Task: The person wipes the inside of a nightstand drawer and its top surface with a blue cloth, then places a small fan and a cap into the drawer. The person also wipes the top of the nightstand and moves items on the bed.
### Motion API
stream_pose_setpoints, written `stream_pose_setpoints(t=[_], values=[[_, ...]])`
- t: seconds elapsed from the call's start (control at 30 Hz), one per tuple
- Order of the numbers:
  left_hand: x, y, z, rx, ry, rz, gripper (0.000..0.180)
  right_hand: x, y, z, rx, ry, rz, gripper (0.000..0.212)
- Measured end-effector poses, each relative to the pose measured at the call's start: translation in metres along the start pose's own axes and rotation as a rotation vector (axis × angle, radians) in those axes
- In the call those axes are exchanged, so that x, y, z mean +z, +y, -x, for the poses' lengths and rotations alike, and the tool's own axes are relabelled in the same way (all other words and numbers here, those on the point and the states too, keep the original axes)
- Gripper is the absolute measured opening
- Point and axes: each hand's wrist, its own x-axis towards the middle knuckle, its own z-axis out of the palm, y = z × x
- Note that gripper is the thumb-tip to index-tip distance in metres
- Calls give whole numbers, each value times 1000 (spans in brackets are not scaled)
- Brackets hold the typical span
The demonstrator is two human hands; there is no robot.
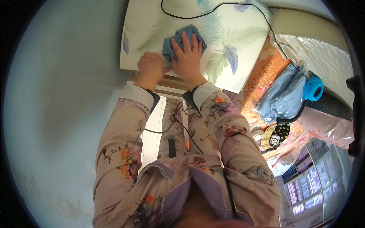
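My right hand (188, 57) lies flat with its fingers spread on a folded blue-grey cloth (196, 31), pressing it against the tabletop. Feather prints in green, blue and purple cover this white tabletop (152, 26). To the left, at the near edge, my left hand (151, 64) rests with its fingers curled into a fist and the thumb pointing toward the right hand. Nothing shows in that fist, though its palm is hidden. Both wrists wear dark bands.
A black cable (207, 14) crosses the far tabletop and drops off its right side. Beyond that edge are a plastic-wrapped blue bundle (279, 93), a bright blue round object (313, 89) and a patterned cap (274, 136) on orange floral bedding (262, 76). A pale wall (68, 95) stands left.
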Motion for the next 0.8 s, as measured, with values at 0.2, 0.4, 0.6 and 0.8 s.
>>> stream_pose_setpoints(t=[0.2, 0.4, 0.6, 0.8], values=[[-4, 1, -2, -2, -93, -39, 74, -34, 72, 55, 146, 102, 115, 70], [-6, 3, -3, -27, -133, -10, 73, -83, 129, 154, 508, 124, 363, 63], [-6, 3, -2, -23, -78, 1, 72, -117, 105, 129, 495, 248, 94, 60], [-3, 3, -4, -72, -84, 13, 73, -54, 65, -9, 441, 154, 253, 60]])
